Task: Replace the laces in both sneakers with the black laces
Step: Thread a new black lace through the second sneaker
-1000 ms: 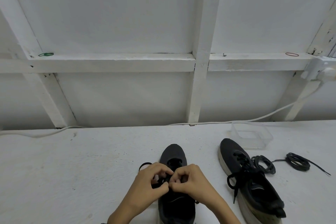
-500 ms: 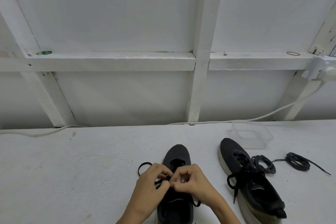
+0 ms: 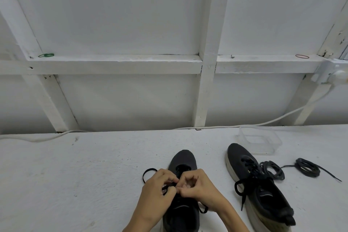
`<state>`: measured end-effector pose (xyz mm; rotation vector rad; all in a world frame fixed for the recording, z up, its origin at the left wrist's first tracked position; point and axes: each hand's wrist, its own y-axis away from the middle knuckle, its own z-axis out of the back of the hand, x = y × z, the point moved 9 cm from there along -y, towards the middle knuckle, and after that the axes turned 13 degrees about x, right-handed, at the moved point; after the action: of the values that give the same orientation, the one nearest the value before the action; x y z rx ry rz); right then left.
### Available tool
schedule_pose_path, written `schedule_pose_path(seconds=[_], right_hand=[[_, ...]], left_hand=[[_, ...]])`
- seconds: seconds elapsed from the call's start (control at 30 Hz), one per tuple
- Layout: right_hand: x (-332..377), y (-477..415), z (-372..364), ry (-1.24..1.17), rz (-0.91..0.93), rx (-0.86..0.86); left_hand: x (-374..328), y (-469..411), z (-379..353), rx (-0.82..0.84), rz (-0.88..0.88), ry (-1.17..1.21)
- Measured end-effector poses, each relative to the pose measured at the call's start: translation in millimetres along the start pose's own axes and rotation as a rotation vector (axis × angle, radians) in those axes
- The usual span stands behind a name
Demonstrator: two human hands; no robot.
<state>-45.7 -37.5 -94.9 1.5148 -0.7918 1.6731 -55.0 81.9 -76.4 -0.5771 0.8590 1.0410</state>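
The left grip (image 3: 158, 192) and the right grip (image 3: 199, 188) meet fingertip to fingertip over the middle of a dark sneaker (image 3: 182, 160) that stands on the white desk (image 3: 75, 175), toe pointing away from the person. Both grips have their fingers curled in, and each pinches the black lace (image 3: 148, 172) between thumb and forefinger above the eyelets. One loop of that lace lies on the desk just left of the left grip. Another stretch of it comes out from under the right wrist and lies beside the shoe.

To the right of the right grip, well apart from it, stands a second sneaker (image 3: 259, 184) with a pale sole. It is laced in black, with a bow (image 3: 243, 184) hanging over its near side. Just beyond that shoe, farther right, two coils of dark lace (image 3: 272, 170) lie on the desk, and the outer coil (image 3: 308, 169) trails a loose end to the right. Past the shoe's toe sits a clear plastic tub (image 3: 259, 141).

Far ahead of both grips, a white cable (image 3: 244, 125) runs along the foot of the white framed wall. On the wall's cross rail lie a green rubber band (image 3: 46, 55), up and to the left, and a red rubber band (image 3: 302, 56), up and to the right.
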Motion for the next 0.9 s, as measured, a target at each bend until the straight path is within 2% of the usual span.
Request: schedule_pose_path(seconds=[0.37,0.57,0.77,0.9], right_hand=[[-0.5,-2.2,-1.6,-0.051,-0.013,0.039],[-3.6,-1.4,-0.1,-0.064,-0.015,0.03],[0.8,-2.9,1.7,0.109,-0.109,0.108],[7.0,-2.3,1.4,0.211,-0.134,0.111]], left_hand=[[-1.8,-1.5,-0.2,-0.012,0.03,0.007],[4.0,1.9,1.9,-0.02,0.033,0.104],[27.4,15.3,12.5,0.047,0.11,0.307],[31.3,17.2,16.3,0.041,0.121,0.309]])
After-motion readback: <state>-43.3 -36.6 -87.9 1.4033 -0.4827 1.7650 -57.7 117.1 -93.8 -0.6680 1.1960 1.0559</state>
